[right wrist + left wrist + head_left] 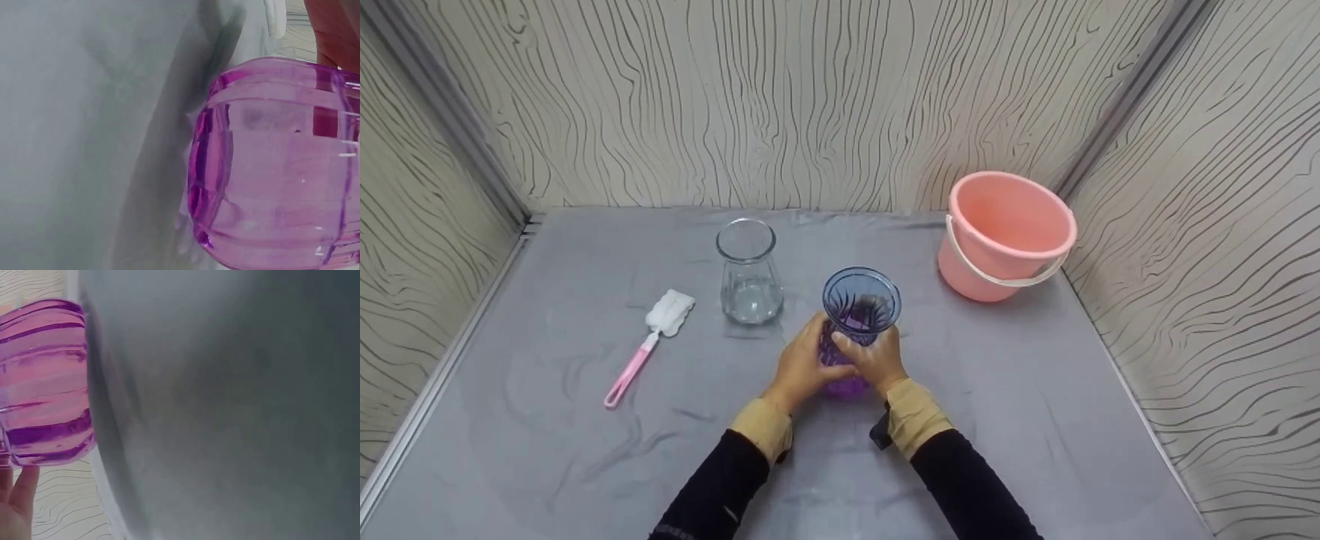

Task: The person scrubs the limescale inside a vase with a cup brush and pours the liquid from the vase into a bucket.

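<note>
Both hands hold a glass vase with a blue rim (861,289) and purple lower part between them. The left hand (801,367) curls round its left side, and the right hand (879,360) grips its right side, thumb across the front. The vase's purple base fills the left edge of the left wrist view as a ribbed purple body (45,382), with left fingers (23,489) against it. In the right wrist view the purple base (275,163) shows large, with part of a hand (337,34) behind it.
A clear glass vase (751,289) stands behind and left of the hands. Further left lies a white sponge brush (669,311) with a pink handle. A pink bucket (986,262) with a white handle stands at the back right. Patterned walls border the grey-covered table (1035,420).
</note>
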The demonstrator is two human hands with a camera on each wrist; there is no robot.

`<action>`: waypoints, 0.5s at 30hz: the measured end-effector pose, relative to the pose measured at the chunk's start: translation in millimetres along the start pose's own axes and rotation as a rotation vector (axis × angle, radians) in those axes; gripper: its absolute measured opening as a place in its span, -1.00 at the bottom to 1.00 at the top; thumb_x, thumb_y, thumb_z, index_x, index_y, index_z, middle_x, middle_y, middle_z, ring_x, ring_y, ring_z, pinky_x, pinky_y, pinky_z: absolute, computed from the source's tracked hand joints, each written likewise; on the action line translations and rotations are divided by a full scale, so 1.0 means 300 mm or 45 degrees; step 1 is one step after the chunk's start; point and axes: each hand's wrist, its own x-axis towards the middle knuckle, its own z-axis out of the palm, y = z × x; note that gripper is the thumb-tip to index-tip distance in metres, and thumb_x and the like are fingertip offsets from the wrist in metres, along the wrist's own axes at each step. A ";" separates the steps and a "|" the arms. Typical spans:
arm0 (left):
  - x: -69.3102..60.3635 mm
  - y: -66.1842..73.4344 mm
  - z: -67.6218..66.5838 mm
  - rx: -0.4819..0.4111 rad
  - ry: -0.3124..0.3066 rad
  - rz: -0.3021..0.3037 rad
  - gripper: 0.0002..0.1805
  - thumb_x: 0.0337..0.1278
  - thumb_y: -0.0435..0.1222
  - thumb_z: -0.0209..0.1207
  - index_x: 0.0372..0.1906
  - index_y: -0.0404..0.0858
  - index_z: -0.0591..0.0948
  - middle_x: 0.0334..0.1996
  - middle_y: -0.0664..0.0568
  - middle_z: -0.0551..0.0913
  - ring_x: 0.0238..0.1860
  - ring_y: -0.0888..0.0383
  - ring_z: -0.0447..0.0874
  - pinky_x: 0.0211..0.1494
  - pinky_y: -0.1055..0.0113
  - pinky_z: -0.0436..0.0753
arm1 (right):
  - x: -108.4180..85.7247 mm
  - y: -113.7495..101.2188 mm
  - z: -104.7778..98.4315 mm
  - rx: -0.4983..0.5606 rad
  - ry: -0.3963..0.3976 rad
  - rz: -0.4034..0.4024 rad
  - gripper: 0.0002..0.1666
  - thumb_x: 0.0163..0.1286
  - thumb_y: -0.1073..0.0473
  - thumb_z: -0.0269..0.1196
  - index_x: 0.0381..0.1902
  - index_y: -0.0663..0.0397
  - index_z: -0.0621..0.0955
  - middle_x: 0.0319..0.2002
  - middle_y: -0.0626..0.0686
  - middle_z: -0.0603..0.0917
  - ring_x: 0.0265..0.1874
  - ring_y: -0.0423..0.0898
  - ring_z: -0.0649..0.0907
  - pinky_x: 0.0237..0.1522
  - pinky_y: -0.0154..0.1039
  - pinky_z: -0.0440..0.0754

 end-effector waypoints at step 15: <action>-0.023 0.037 -0.022 -0.058 -0.068 -0.019 -0.02 -0.04 -0.19 0.53 0.47 -0.37 0.29 0.35 -0.32 0.44 0.35 -0.22 0.44 0.45 -0.09 0.36 | -0.002 0.013 0.012 0.053 0.029 -0.071 -0.37 -0.01 0.39 0.36 0.02 0.67 0.46 -0.11 0.48 0.66 -0.10 0.38 0.67 0.06 0.05 0.67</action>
